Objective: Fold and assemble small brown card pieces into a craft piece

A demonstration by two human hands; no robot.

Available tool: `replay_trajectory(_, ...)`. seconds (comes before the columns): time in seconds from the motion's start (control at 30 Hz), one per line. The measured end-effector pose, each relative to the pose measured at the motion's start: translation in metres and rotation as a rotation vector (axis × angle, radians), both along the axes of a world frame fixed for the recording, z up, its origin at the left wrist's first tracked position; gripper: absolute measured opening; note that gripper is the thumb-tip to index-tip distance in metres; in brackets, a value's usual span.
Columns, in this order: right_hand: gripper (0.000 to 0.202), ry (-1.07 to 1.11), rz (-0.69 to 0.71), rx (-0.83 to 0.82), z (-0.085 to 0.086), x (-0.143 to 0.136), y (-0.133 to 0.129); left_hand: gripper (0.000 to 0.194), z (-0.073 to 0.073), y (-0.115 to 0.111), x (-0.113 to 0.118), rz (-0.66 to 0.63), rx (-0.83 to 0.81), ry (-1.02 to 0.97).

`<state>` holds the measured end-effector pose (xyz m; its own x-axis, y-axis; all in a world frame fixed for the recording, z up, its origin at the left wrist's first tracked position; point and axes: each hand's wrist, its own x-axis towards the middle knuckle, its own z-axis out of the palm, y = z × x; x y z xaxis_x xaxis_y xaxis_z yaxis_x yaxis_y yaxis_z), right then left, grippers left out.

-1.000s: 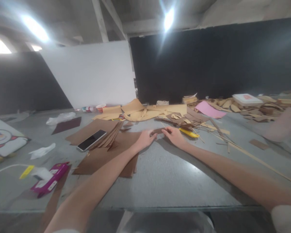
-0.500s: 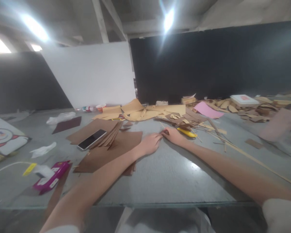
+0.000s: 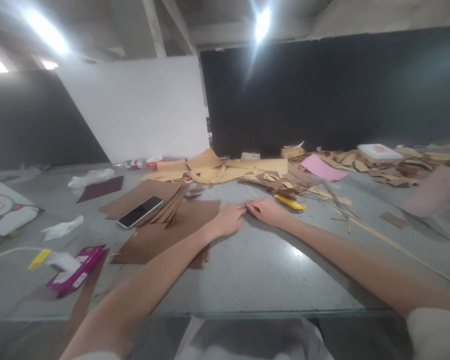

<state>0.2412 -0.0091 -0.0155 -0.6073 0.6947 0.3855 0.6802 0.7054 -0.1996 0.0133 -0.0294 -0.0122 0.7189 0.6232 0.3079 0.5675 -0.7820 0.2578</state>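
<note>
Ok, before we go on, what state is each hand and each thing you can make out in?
Left hand: palm down, grip unclear
Right hand: curled, meeting the left, grip unclear
Brown sheets: piled, partly fanned out
Phone: face up, screen dark, on the sheets
Yellow tool: lying down, blade not discernible
Pink sheet: unfolded
White box: looks closed
Tissue: crumpled
</note>
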Motion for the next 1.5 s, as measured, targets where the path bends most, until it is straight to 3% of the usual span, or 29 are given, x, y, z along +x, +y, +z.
replay_trajectory(0.27,0.051,-0.258,-0.222,-0.003,0.005,-0.002,0.000,0.060,-0.009,0.000,0.000,0.040,-0.008,-0.021)
replay_trajectory(0.63,0.045,-0.239,-0.407,0.051,-0.001,0.009,0.009,0.040,-0.014,0.007,0.003,0.116,-0.023,-0.037)
replay_trajectory(0.77,0.049,-0.170,-0.350,0.041,0.000,0.015,0.010,0.042,-0.014,0.004,-0.002,0.104,-0.009,-0.076)
replay_trajectory(0.9,0.033,-0.089,-0.163,0.029,-0.001,0.016,0.011,0.042,-0.011,0.003,-0.005,0.087,-0.008,-0.046)
replay_trajectory(0.97,0.036,-0.044,-0.088,0.018,-0.003,0.017,0.014,0.042,-0.009,0.003,-0.006,0.082,-0.001,-0.021)
replay_trajectory(1.5,0.026,0.107,-0.009,-0.036,-0.003,0.018,0.012,0.048,-0.007,0.003,-0.006,0.061,0.072,0.002)
